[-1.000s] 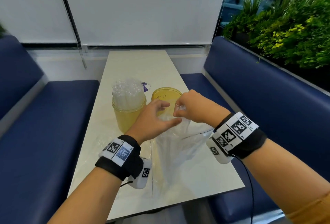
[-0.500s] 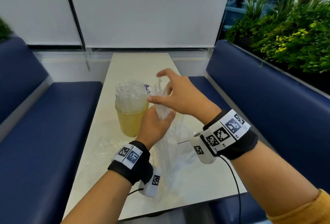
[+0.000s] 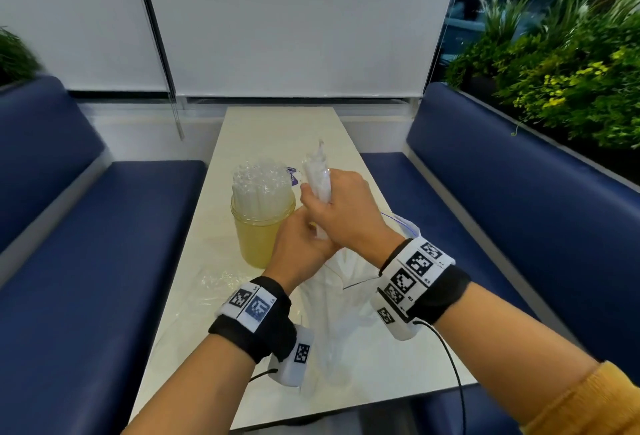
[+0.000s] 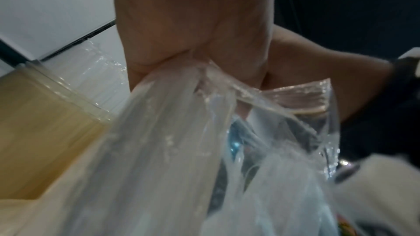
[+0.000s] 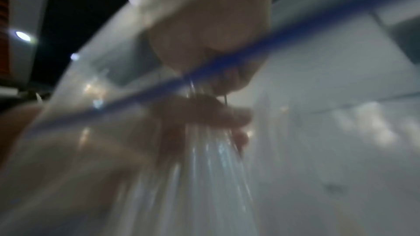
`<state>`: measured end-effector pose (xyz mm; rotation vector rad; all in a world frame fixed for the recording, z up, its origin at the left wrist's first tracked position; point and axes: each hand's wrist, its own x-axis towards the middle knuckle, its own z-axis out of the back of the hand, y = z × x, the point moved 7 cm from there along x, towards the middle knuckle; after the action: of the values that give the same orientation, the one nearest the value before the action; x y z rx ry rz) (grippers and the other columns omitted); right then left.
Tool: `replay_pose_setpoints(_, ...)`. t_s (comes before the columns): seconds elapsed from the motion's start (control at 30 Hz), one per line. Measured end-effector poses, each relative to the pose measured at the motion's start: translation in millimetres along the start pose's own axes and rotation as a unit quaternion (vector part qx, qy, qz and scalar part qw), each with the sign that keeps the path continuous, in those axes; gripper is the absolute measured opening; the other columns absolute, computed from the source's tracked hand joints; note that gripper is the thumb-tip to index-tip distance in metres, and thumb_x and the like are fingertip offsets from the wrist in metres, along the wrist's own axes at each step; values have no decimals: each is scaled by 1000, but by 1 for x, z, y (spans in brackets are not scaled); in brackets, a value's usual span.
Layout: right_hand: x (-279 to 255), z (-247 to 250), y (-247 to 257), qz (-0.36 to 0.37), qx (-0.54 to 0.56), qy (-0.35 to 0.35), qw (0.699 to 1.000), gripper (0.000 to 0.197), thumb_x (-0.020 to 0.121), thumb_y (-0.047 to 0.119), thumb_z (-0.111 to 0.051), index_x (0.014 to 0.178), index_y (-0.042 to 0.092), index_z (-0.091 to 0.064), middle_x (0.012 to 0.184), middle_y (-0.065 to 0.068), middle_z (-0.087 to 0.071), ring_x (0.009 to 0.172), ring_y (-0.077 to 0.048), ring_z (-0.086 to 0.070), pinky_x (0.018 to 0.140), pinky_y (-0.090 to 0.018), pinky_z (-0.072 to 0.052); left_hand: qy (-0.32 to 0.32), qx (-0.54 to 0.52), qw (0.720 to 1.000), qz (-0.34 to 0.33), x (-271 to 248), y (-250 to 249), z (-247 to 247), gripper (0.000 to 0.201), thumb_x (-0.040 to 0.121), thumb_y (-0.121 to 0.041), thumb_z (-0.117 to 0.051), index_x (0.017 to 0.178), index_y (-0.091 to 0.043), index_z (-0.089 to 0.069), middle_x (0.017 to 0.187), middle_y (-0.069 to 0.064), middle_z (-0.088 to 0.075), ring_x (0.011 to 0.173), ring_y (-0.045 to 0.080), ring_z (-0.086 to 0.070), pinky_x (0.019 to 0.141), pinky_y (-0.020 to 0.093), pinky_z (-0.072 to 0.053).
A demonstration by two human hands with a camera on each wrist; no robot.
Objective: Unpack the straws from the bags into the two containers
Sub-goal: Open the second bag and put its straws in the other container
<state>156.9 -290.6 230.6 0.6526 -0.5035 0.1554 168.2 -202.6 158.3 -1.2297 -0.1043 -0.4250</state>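
On the long white table (image 3: 277, 129), a clear bag (image 3: 332, 296) stands beside a yellow cup (image 3: 259, 237) full of straws. Above it, the right hand (image 3: 346, 212) squeezes a straw bunch (image 3: 317, 174). The left hand (image 3: 298, 247) pinches the bag top.

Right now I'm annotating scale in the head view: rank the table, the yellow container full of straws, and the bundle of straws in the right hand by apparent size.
1. table, by far the largest.
2. yellow container, with its straws.
3. bundle of straws gripped by the right hand, smallest; partly hidden by the hand, so its full length is unsure.
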Motion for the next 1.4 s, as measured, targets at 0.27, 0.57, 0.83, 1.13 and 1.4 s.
replay_pose_setpoints(0.27,74,93,45,39,88,-114,989,46,85,37,-56,68,-4,-70,65,-19,-70,61,-34,-69,59,-47,-56,-3,-11,997,74,-3,22,13,60,52,-49,-96,100,-26,-70,104,-10,-72,93,14,-70,84,43,-60)
replay_pose_setpoints(0.57,140,96,-12,23,53,-157,986,56,90,45,-53,73,-7,-69,70,-21,-70,63,-35,-68,58,-48,-55,-22,1,994,106,-11,40,36,44,66,-24,-94,102,-19,-69,109,-11,-69,89,5,-65,76,22,-55)
replay_pose_setpoints(0.83,113,-25,-117,-110,-42,35,992,57,89,62,-59,63,11,-53,58,-3,-55,57,-25,-58,55,-36,-45,-40,5,993,111,-12,52,46,34,71,-24,-91,98,-26,-70,112,-12,-71,95,9,-67,78,19,-55)
replay_pose_setpoints(1.13,94,-54,-152,-184,-76,221,955,115,62,60,-86,152,13,-31,147,-11,-48,135,-30,-46,110,-45,-42,-41,-11,991,131,-9,55,44,27,83,-16,-80,104,-29,-70,119,-13,-68,97,10,-69,78,25,-57)
replay_pose_setpoints(1.4,73,25,-17,6,-69,52,996,25,92,38,-63,81,17,-70,74,0,-70,70,-17,-65,73,-33,-57,-46,-23,991,127,-6,53,35,31,89,2,-62,112,-17,-70,118,-4,-69,90,16,-68,63,15,-53)
